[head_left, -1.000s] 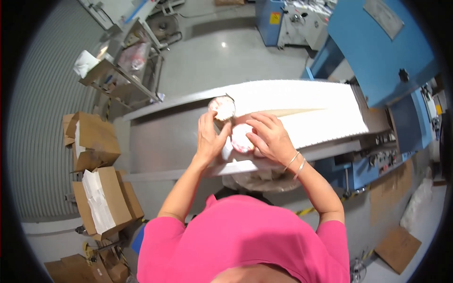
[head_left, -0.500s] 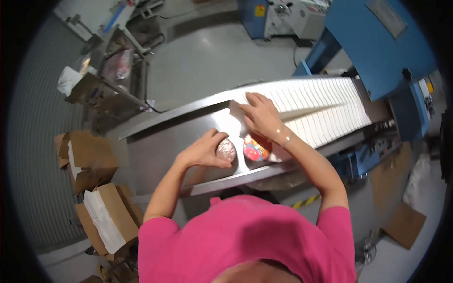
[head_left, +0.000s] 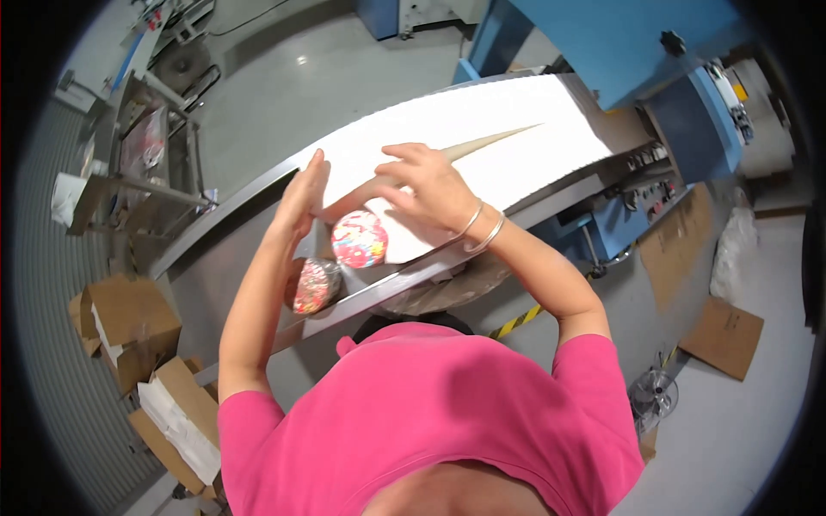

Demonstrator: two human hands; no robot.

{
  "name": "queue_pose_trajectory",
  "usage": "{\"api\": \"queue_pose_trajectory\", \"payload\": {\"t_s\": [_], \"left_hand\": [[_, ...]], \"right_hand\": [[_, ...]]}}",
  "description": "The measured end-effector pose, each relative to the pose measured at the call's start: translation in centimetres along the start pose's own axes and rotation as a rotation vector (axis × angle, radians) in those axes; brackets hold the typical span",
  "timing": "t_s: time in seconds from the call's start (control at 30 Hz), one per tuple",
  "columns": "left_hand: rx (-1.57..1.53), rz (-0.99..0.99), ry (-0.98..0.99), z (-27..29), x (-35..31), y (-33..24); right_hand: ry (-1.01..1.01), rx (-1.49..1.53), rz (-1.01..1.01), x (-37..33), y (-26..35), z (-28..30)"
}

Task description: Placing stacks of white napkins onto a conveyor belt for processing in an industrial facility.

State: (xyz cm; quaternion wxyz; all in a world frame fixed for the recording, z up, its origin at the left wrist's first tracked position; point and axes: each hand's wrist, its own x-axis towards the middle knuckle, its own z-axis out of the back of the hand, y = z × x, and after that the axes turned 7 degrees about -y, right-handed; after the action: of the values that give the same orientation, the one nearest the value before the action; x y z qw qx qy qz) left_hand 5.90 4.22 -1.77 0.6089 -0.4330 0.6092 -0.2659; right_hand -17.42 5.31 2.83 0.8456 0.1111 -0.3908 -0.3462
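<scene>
My left hand (head_left: 301,196) is held on edge, its fingers stretched out, at the near end of the belt, by the far side of the metal tray (head_left: 228,249). Across from it my right hand (head_left: 430,191) hovers over the white belt (head_left: 525,112) with its fingers apart and bent. Neither hand visibly holds anything. Just below and between them sits a round, colourful patterned piece (head_left: 360,239) at the belt's end. A second round piece, shiny with a multicoloured face (head_left: 315,286), lies tilted in the tray beside my left forearm.
A tapered tan divider (head_left: 490,142) runs along the belt toward a blue machine (head_left: 637,52) at the upper right. Open cardboard boxes (head_left: 142,331) stand at the left. A metal cart (head_left: 146,172) is at the far left, and a flat cardboard piece (head_left: 721,338) lies on the right floor.
My left hand has let go of the shiny round piece and reached up and left. My right hand has moved left and down. The view has shifted, and the belt now looks plain white.
</scene>
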Motion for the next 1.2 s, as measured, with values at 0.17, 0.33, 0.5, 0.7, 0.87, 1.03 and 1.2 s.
{"api": "queue_pose_trajectory", "payload": {"t_s": [0.17,0.33,0.5,0.7,0.87,1.03,1.2], "left_hand": [[0.162,-0.199,-0.075,-3.2,0.2,-0.2],[0.336,-0.222,-0.066,-6.1,-1.1,-0.2],[0.157,-0.165,-0.027,-4.5,-0.5,-0.2],[0.064,-0.18,-0.058,-3.5,-0.2,0.1],[0.072,-0.172,-0.052,-3.1,-0.3,0.0],[0.083,-0.178,-0.056,-3.1,-0.6,-0.1],[0.09,-0.186,-0.045,-3.0,-0.4,0.1]], "right_hand": [[-0.051,-0.187,-0.437,-2.5,-6.0,8.0],[-0.199,-0.372,-0.594,-3.2,-12.5,12.7],[-0.325,-0.588,-0.516,-2.3,-18.9,13.4],[-0.288,-0.597,-0.771,-0.3,-21.4,13.6],[-0.236,-0.639,-0.835,0.1,-22.3,13.5],[-0.226,-0.698,-0.743,-0.4,-23.3,13.6],[-0.241,-0.663,-0.694,-0.8,-23.1,13.8]]}}
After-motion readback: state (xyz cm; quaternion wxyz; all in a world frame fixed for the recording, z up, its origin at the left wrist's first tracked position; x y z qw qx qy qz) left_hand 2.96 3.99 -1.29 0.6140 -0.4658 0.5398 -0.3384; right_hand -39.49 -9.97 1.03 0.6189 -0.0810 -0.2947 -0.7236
